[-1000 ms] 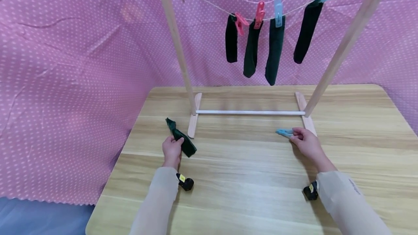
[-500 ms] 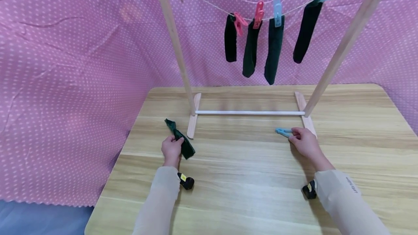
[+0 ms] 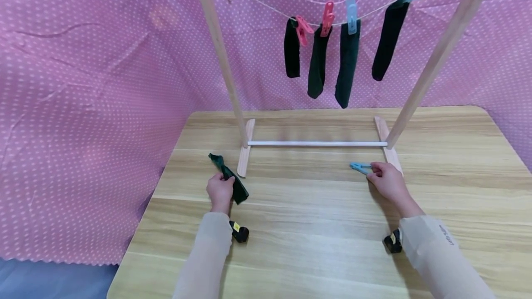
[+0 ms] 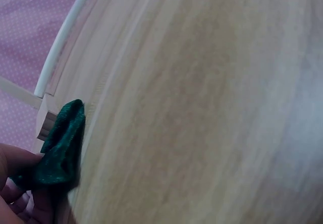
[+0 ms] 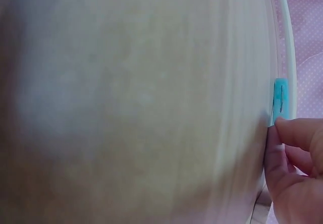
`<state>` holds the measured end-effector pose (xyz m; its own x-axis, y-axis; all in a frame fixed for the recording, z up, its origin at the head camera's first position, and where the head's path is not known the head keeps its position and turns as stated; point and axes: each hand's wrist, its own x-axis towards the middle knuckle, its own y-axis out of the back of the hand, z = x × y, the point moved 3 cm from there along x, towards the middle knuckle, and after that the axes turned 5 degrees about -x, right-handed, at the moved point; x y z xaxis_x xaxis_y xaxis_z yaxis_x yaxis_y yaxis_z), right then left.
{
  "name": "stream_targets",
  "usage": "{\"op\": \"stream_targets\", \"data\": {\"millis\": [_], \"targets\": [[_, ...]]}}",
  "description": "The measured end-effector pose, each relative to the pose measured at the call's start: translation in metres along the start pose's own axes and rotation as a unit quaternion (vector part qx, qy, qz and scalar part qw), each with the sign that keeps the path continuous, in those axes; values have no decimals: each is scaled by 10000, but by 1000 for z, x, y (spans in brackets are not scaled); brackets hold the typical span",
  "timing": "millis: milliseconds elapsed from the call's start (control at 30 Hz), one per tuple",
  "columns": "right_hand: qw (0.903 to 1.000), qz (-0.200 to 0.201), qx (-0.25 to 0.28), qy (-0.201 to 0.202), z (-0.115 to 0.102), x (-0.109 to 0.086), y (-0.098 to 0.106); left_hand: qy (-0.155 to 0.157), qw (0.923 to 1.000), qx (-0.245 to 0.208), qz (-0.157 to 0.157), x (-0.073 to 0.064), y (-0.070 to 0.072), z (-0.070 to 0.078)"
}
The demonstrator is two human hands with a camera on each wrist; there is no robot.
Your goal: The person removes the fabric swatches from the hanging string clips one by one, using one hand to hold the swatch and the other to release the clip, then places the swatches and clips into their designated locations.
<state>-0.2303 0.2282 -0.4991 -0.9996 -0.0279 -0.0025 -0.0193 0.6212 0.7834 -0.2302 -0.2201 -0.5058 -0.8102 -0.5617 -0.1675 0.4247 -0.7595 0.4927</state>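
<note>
My left hand [image 3: 219,192] pinches a dark green sock [image 3: 239,192] near its middle, close over the left part of the table. In the left wrist view the sock [image 4: 63,151] shows a green sheen, bunched beside the thumb; the curled fingers are partly hidden behind it. On the right, my right hand [image 3: 388,182] grips a light blue clothespin [image 3: 359,167] by its handle ends, its tip pointing left. The right wrist view shows thumb and finger pinching the clothespin [image 5: 280,99]. Above, several dark socks [image 3: 348,66] hang from a line, held by pink clothespins [image 3: 327,18] and blue ones [image 3: 352,15].
A wooden drying rack stands on the table [image 3: 291,225], with a left post [image 3: 220,54], a right post [image 3: 446,54] and a white crossbar [image 3: 317,144] low between its feet. A pink dotted cloth [image 3: 104,105] hangs behind and at the left.
The sock's lower end has swung slightly down and left in my left hand. My right hand, with the clothespin, stays almost in place. The whole head view has shifted a little.
</note>
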Motion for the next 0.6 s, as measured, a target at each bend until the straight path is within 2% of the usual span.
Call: {"op": "stream_targets", "data": {"millis": [133, 267, 600], "targets": [[10000, 31, 33, -35, 2, -1, -1, -126, 9994, 330, 30, 2, -1, -1], [10000, 49, 60, -56, 3, -2, -1, -116, 9992, 373, -13, 3, -2, -2], [9995, -81, 219, -235, 3, -3, -1, 179, 9995, -217, -152, 1, 7, -3]]}}
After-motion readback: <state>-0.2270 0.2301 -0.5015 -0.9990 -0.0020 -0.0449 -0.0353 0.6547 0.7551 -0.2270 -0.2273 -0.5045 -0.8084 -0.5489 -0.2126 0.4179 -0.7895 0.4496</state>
